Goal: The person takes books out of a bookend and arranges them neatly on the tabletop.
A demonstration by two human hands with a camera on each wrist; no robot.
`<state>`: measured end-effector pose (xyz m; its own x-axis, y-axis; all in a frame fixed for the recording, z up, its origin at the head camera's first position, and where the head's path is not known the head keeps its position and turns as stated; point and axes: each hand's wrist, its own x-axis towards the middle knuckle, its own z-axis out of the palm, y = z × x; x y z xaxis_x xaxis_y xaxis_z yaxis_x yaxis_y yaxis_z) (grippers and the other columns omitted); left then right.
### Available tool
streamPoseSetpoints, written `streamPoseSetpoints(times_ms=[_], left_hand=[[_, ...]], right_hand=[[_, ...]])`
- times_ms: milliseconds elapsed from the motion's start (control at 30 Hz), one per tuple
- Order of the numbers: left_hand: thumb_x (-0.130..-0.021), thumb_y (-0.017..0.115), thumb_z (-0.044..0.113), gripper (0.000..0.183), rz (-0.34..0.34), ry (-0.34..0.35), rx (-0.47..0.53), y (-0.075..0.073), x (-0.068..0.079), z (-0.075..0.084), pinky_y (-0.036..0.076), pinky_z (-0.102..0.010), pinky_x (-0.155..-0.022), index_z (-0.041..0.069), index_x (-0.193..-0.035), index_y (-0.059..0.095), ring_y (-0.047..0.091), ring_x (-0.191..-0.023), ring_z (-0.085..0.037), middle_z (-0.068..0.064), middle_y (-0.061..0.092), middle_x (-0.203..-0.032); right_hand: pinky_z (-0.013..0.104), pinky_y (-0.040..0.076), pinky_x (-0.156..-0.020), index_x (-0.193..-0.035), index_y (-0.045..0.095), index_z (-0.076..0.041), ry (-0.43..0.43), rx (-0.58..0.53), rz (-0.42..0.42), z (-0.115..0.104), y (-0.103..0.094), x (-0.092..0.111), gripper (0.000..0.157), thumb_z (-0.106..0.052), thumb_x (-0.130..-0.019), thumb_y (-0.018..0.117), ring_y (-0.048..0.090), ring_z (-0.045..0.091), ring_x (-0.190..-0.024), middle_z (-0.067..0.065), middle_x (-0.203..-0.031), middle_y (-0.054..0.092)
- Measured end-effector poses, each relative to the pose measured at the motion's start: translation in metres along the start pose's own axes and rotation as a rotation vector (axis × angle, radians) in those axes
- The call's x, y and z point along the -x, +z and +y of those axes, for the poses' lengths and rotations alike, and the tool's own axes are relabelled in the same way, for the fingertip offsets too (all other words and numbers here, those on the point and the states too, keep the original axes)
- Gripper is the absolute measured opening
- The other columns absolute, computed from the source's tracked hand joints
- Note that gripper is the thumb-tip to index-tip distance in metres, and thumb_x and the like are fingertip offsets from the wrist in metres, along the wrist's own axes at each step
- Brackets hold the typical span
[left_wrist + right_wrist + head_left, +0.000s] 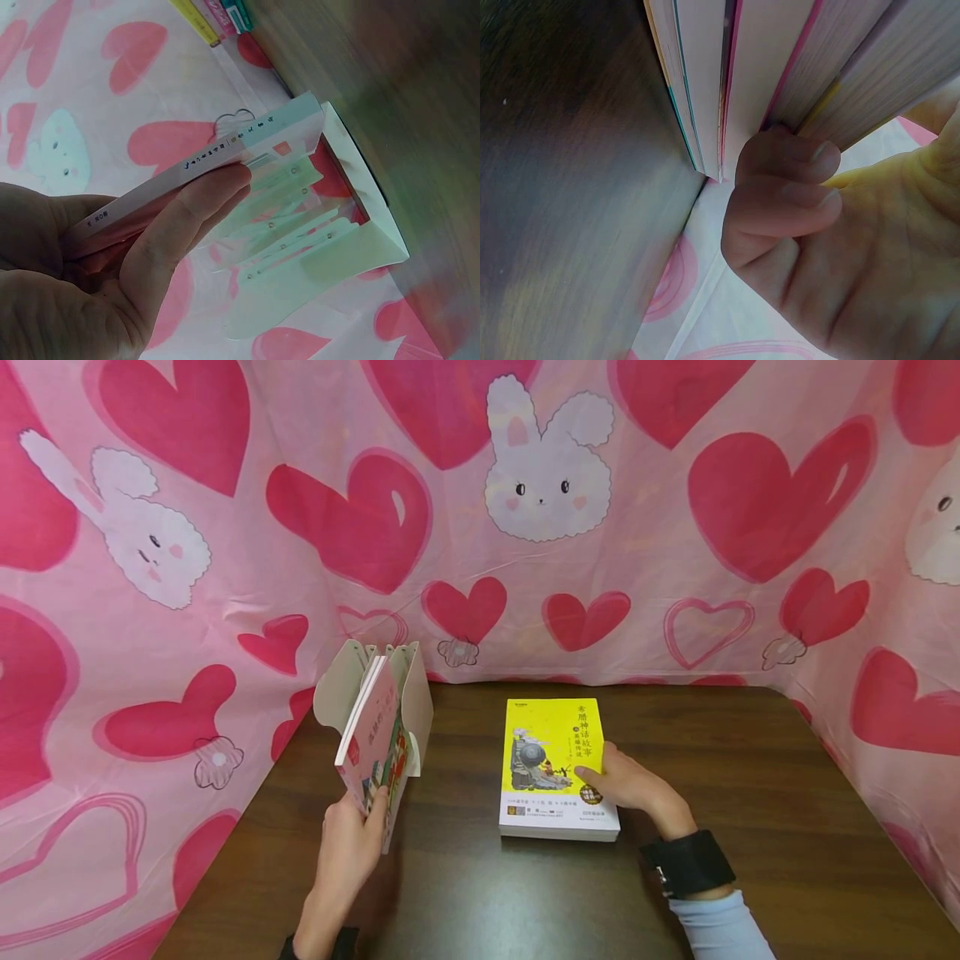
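Note:
My left hand [348,839] grips a thin pink picture book [375,743] by its near end, thumb on the cover and fingers on the other side. The book stands upright on edge, its far end in among the dividers of a cream book holder [422,710]. In the left wrist view the printed spine [202,161] faces the camera. My right hand [633,785] is at the right edge of a book stack, thumb on the yellow book [555,735] on top. Its curled fingers [780,214] press against the side of the stack in the right wrist view.
Below the yellow book lie several more books, their page edges [697,90] seen in the right wrist view. The dark wooden table [465,893] carries everything. A pink curtain [645,568] with hearts and rabbits surrounds it at the back and sides.

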<state>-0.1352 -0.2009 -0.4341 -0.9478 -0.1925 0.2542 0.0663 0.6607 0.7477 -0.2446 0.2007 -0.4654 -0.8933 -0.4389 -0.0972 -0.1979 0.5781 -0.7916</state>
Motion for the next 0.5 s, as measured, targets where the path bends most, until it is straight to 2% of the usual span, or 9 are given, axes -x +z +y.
streamPoseSetpoints(times_ms=[233, 433, 500], left_hand=[[-0.105, 0.065, 0.012, 0.04, 0.006, -0.03, -0.004, -0.003, 0.006, 0.002, 0.055, -0.066, -0.088, -0.009, -0.14, 0.059, 0.07, -0.109, -0.047, -0.031, 0.067, -0.128], [-0.106, 0.064, 0.01, 0.037, 0.021, -0.006, -0.018, -0.006, 0.01, 0.004, 0.056, -0.065, -0.086, -0.01, -0.137, 0.061, 0.071, -0.106, -0.045, -0.031, 0.069, -0.125], [-0.105, 0.065, 0.01, 0.037, 0.025, 0.004, -0.019, -0.006, 0.012, 0.004, 0.057, -0.064, -0.086, -0.01, -0.136, 0.062, 0.072, -0.105, -0.045, -0.031, 0.069, -0.124]], right_hand=[[0.043, 0.048, -0.086, -0.144, 0.048, -0.008, 0.008, -0.008, -0.003, -0.001, 0.0, 0.0, 0.055, -0.04, -0.104, 0.066, 0.063, 0.022, -0.097, 0.004, -0.105, 0.065], [0.045, 0.048, -0.085, -0.145, 0.046, -0.004, -0.029, -0.002, -0.014, -0.001, -0.002, 0.001, 0.059, -0.041, -0.104, 0.066, 0.062, 0.025, -0.097, 0.007, -0.105, 0.064], [0.044, 0.048, -0.087, -0.145, 0.047, -0.008, -0.005, 0.001, -0.005, 0.002, 0.0, -0.001, 0.058, -0.042, -0.103, 0.067, 0.062, 0.023, -0.098, 0.004, -0.106, 0.064]])
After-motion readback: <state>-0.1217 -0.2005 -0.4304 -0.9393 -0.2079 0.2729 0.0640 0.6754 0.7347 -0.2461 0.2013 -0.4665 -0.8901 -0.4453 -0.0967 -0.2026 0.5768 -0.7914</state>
